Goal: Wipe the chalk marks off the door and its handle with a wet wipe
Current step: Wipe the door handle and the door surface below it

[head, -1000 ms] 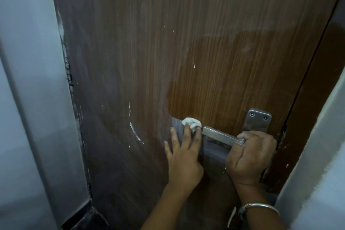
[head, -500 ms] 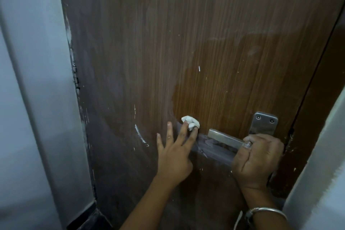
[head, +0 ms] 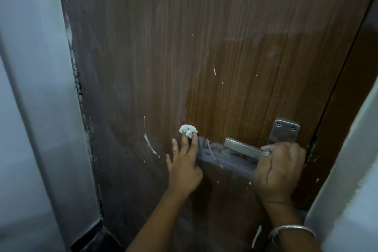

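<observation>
Left hand (head: 184, 168) flat on the brown wood-grain door (head: 204, 47), grip spread, fingertips pressing the small crumpled white wet wipe (head: 188, 130) to the panel just left of the brushed steel lever handle (head: 241, 147); right hand (head: 280, 168) has its grip wrapped round that lever, likely steadying the door. Best now: press firmly, drag the wipe down-left over the curved white chalk streak (head: 150, 146), then through the pale chalky smear (head: 223, 157) under the lever, turning to a clean face
</observation>
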Demonstrator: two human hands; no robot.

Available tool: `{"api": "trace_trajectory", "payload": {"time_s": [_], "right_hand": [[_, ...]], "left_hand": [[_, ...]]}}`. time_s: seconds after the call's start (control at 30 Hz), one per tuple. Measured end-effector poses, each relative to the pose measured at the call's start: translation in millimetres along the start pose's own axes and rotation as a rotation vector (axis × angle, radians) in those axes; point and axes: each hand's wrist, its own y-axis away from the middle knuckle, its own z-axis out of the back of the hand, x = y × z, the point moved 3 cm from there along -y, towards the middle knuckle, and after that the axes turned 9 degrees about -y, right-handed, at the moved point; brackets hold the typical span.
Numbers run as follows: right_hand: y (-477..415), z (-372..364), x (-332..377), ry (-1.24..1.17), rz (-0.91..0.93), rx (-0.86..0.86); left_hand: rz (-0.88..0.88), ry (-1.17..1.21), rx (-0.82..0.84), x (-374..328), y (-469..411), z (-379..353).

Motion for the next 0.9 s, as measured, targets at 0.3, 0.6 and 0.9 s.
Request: {"api": "trace_trajectory", "payload": {"time_s": [0.3, 0.6, 0.9], "right_hand": [[-20.3, 25.6, -1.2, -0.392, -0.306, 0.316], [-22.3, 29.5, 1.1, -0.562, -0.538, 0.269], [-19.8, 26.2, 3.7, -0.534, -0.512, 0.24]], "left_hand": [[0.041, 0.039, 0.05, -10.6, 6.1, 2.1], [0.084, 0.105, 0.039, -33.6, 15.9, -3.8], [-0.06, -0.031, 0.079, -65.7, 33.8, -13.0]]}}
